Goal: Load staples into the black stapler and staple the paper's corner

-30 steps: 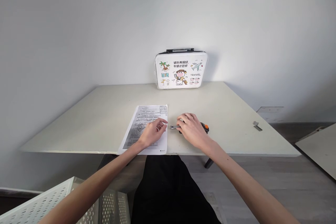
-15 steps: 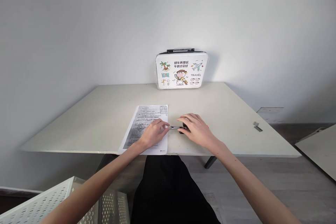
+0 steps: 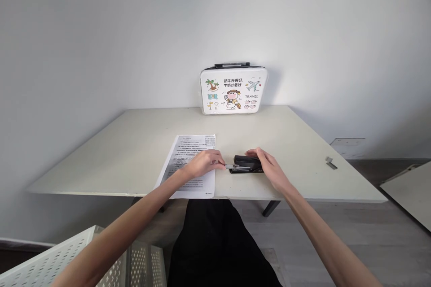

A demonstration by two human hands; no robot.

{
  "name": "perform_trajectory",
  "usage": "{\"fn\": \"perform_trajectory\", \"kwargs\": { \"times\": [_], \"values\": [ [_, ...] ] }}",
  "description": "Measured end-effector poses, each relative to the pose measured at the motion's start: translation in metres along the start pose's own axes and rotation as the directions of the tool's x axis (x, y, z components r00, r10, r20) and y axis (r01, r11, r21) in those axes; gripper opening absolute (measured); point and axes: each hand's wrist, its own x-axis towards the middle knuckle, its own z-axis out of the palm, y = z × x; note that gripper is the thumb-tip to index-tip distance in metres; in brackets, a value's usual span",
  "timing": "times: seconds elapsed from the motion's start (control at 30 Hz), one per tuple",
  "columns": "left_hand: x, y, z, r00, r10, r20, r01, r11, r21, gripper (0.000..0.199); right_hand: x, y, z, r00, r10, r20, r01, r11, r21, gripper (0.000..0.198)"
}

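Observation:
A black stapler (image 3: 248, 164) lies on the table with its front end to the left. From that end sticks a narrow metal staple tray (image 3: 229, 167), its outer tip pinched between the thumb and fingers of my left hand (image 3: 207, 163). My right hand (image 3: 271, 170) is wrapped round the stapler's rear end, fingers on the far side; its thumb is hard to make out. Below my left hand lies a printed sheet of paper (image 3: 183, 154), partly covered by the hand and forearm. Whether staples sit in the tray is too small to tell.
At the back of the white table (image 3: 134, 143), a white cartoon-printed case (image 3: 234, 92) leans against the wall. Small grey pieces (image 3: 332, 164) lie near the right edge. A white perforated basket (image 3: 63, 258) stands low at the left, below the tabletop.
My right hand has shifted right to the stapler's rear, uncovering its body. My left hand has moved slightly right, still pinching the metal tray, which now sticks out less.

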Motion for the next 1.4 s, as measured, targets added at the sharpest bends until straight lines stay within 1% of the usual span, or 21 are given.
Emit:
{"fn": "perform_trajectory", "kwargs": {
  "times": [0.13,0.2,0.3,0.4,0.53,0.63,0.73,0.8,0.83,0.87,0.9,1.0,1.03,1.07,1.13,1.2,1.23,1.3,1.4],
  "values": [
    [0.019,0.0,0.007,0.997,0.069,0.042,-0.069,0.997,-0.017,0.05,0.001,0.003,0.0,1.0,0.017,-0.017,-0.015,0.996,0.09,0.064],
    [0.026,-0.001,0.01,0.996,0.082,0.037,-0.081,0.996,-0.024,0.05,0.001,0.004,-0.001,1.0,0.021,-0.006,-0.02,0.993,0.115,0.062],
    [0.032,-0.003,0.013,0.999,0.032,0.03,-0.03,0.998,-0.047,0.053,0.002,0.007,-0.002,1.0,0.023,0.01,-0.024,0.992,0.124,0.062],
    [0.036,-0.006,0.015,0.998,-0.018,0.052,0.02,0.999,-0.047,0.056,0.002,0.009,-0.003,1.0,0.01,0.017,-0.011,0.995,0.094,0.064],
    [0.037,-0.006,0.017,0.999,-0.016,0.05,0.016,1.0,0.008,0.053,0.002,0.007,-0.004,1.0,-0.006,0.028,0.005,0.999,0.035,0.065],
    [0.031,-0.001,0.018,1.0,-0.001,0.011,-0.001,0.994,0.111,0.047,-0.001,0.003,-0.003,1.0,-0.004,0.028,0.003,0.998,0.064,0.063],
    [0.009,0.007,0.012,0.999,0.024,-0.043,-0.015,0.979,0.205,0.04,-0.005,0.0,-0.002,1.0,-0.006,0.027,0.005,0.998,0.059,0.058],
    [-0.017,0.012,0.004,0.997,0.018,-0.075,0.001,0.97,0.245,0.04,-0.006,-0.001,-0.003,1.0,-0.017,0.024,0.017,1.0,0.025,0.056],
    [-0.033,0.015,-0.001,0.996,0.004,-0.085,0.018,0.965,0.262,0.043,-0.007,-0.001,-0.003,0.999,-0.023,0.024,0.023,1.0,0.007,0.056],
    [-0.051,0.017,-0.006,0.996,-0.015,-0.085,0.038,0.96,0.276,0.049,-0.007,-0.001,-0.004,0.999,-0.028,0.026,0.028,1.0,-0.009,0.055],
    [-0.068,0.019,-0.01,0.997,-0.041,-0.06,0.056,0.956,0.289,0.059,-0.006,-0.001,-0.005,0.999,-0.031,0.029,0.032,0.999,-0.025,0.054],
    [-0.116,0.022,-0.016,0.989,-0.143,0.025,0.124,0.924,0.362,0.099,-0.001,-0.004,-0.007,0.998,-0.045,0.053,0.049,0.996,-0.073,0.051],
    [-0.128,0.022,-0.016,0.985,-0.169,0.048,0.137,0.912,0.386,0.104,0.002,-0.006,-0.007,0.997,-0.052,0.06,0.057,0.994,-0.09,0.05],
    [-0.138,0.022,-0.014,0.981,-0.183,0.061,0.143,0.902,0.408,0.104,0.005,-0.009,-0.006,0.996,-0.059,0.066,0.066,0.992,-0.112,0.049],
    [-0.148,0.024,-0.009,0.982,-0.173,0.072,0.125,0.891,0.435,0.091,0.013,-0.015,-0.004,0.994,-0.072,0.08,0.086,0.98,-0.181,0.048],
    [-0.151,0.031,-0.002,0.988,-0.136,0.07,0.091,0.893,0.44,0.075,0.021,-0.023,0.002,0.991,-0.084,0.099,0.109,0.952,-0.284,0.048],
    [-0.15,0.036,0.002,0.99,-0.12,0.069,0.078,0.897,0.435,0.071,0.024,-0.027,0.005,0.989,-0.088,0.117,0.123,0.933,-0.339,0.049],
    [-0.147,0.049,0.008,0.992,-0.103,0.071,0.065,0.908,0.414,0.069,0.028,-0.034,0.012,0.983,-0.08,0.165,0.146,0.888,-0.435,0.055],
    [-0.145,0.069,0.014,0.992,-0.101,0.077,0.066,0.926,0.371,0.067,0.03,-0.043,0.021,0.971,-0.028,0.236,0.155,0.829,-0.537,0.062]
  ]
}}
